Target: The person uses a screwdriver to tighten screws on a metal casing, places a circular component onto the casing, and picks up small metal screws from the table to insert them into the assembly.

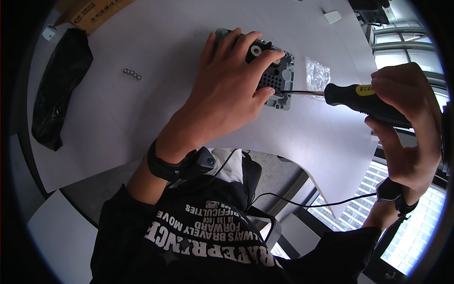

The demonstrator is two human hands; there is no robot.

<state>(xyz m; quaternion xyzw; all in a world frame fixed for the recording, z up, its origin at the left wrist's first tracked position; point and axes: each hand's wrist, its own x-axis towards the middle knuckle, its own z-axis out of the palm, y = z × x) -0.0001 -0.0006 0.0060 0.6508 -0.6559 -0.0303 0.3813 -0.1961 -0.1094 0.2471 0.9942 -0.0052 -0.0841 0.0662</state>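
Note:
My left hand [226, 90] lies flat over a grey square block with black parts and round holes [282, 75], pressing it onto the white table [142, 113]. My right hand [406, 123] grips the black and yellow handle of a screwdriver [359, 97]. Its thin shaft runs left and its tip meets the block's right side, just under my left fingertips.
A short row of small metal beads [132, 73] lies on the table to the left. A black plastic bag [59, 90] sits at the far left edge, a cardboard box [90, 12] behind it. A clear small bag [317, 75] lies right of the block.

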